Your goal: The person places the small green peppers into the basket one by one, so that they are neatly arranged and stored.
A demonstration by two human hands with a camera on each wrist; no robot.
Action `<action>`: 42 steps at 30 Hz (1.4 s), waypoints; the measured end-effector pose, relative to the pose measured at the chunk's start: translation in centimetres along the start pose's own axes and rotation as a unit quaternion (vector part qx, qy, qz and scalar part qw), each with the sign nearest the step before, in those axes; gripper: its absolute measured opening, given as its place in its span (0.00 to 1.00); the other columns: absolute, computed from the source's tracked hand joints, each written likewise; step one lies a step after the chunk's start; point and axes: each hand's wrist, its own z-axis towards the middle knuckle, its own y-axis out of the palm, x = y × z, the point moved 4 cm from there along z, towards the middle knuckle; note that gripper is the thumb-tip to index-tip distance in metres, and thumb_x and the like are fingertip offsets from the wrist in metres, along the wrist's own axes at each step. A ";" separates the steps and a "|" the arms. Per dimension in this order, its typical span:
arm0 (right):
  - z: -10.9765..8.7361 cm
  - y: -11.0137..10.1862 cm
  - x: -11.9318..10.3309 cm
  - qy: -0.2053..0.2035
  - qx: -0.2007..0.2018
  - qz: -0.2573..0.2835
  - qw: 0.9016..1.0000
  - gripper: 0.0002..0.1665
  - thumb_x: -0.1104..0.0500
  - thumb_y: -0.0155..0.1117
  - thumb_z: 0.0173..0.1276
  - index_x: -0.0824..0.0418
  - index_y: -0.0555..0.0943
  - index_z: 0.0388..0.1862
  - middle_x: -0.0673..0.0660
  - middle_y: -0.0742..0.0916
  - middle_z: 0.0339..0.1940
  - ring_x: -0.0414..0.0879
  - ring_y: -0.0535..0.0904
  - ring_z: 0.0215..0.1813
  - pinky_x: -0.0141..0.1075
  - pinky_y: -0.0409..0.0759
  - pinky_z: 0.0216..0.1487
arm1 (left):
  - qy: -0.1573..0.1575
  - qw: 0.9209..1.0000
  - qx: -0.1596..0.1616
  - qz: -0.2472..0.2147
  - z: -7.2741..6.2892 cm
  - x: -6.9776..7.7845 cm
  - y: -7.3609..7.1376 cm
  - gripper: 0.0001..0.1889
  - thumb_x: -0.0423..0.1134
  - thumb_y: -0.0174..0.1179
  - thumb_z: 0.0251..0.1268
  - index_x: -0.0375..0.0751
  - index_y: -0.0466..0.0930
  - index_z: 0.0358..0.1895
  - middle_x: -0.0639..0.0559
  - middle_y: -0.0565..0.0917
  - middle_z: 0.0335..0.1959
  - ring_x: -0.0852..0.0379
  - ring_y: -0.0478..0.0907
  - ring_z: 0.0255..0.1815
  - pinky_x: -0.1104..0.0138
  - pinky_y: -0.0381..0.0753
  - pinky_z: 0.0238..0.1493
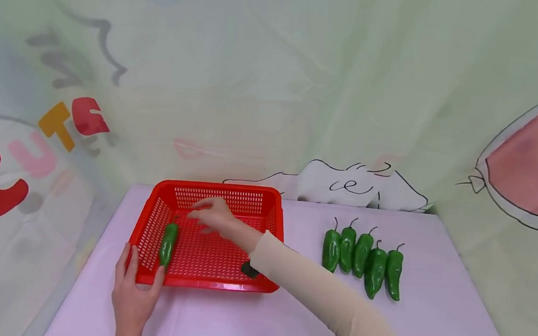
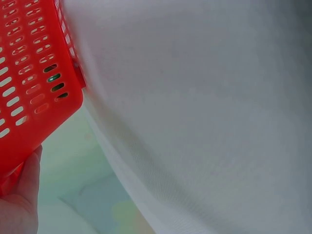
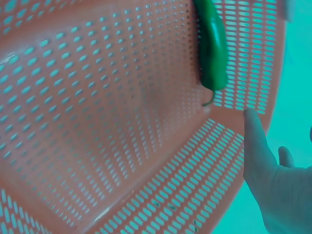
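One pepper is binned, five wait on the desk.

Right hand (image 1: pixel 212 215): mine, hanging above the floor of the red perforated plastic basket (image 1: pixel 221 278), fingers straight and slack, nothing held. The beige sleeve (image 1: pixel 330 296) crosses the basket's near right corner. A small dark object (image 1: pixel 249 269) sits by that corner; I cannot tell what it is.

Left hand (image 1: pixel 134 292): mine, at the basket's near left corner, thumb and fingers lying up against the outer wall and rim. From the left wrist view only the heel of the hand (image 2: pixel 19 204) and the slotted red wall (image 2: pixel 34 92) show; I take it as bracing rather than clamping.

Item in basket: one glossy green chilli pepper (image 1: pixel 168 243) with a curled stem, lying lengthwise along the left wall, tip toward me. The right wrist view shows the pepper (image 3: pixel 213 46) flat on the mesh, touching the side wall, free of my fingers (image 3: pixel 256 141).

Items outside: row of five green peppers (image 1: pixel 363 255) on the lilac desk (image 1: pixel 428 321), right of the basket, side by side, stems pointing away.

Handling note: my judgement is that the right hand should lift straight up before swinging right, so the sleeve clears the rim without dragging the basket. Left hand should keep the corner pinned. Taking the nearest pepper in the row, by its body, should leave its neighbours undisturbed.
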 end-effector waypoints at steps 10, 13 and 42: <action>-2.8 -4.7 0.2 -0.016 -0.026 0.033 0.999 0.21 0.62 0.62 0.71 0.66 0.78 0.61 0.65 0.84 0.55 0.54 0.85 0.50 0.50 0.85 0.49 | -0.001 1.000 0.007 -0.001 -0.1 -0.2 -0.4 0.43 0.41 0.70 0.54 0.33 0.62 0.73 0.42 0.60 0.75 0.39 0.61 0.72 0.39 0.74 0.57; -3.4 -6.2 0.4 -0.016 -0.021 0.020 0.999 0.22 0.61 0.61 0.72 0.66 0.77 0.62 0.65 0.84 0.56 0.54 0.85 0.50 0.51 0.84 0.50 | -0.001 1.000 0.011 0.000 -0.1 -0.3 -0.4 0.43 0.41 0.70 0.54 0.33 0.62 0.73 0.42 0.60 0.75 0.39 0.61 0.72 0.38 0.74 0.56; -13.6 -24.4 3.2 -0.035 0.081 -0.005 0.996 0.35 0.54 0.56 0.76 0.70 0.61 0.74 0.73 0.69 0.71 0.60 0.76 0.65 0.45 0.81 0.56 | 0.027 1.000 0.013 -0.005 0.2 0.0 -0.2 0.43 0.42 0.71 0.53 0.33 0.64 0.73 0.42 0.61 0.75 0.40 0.62 0.71 0.39 0.75 0.55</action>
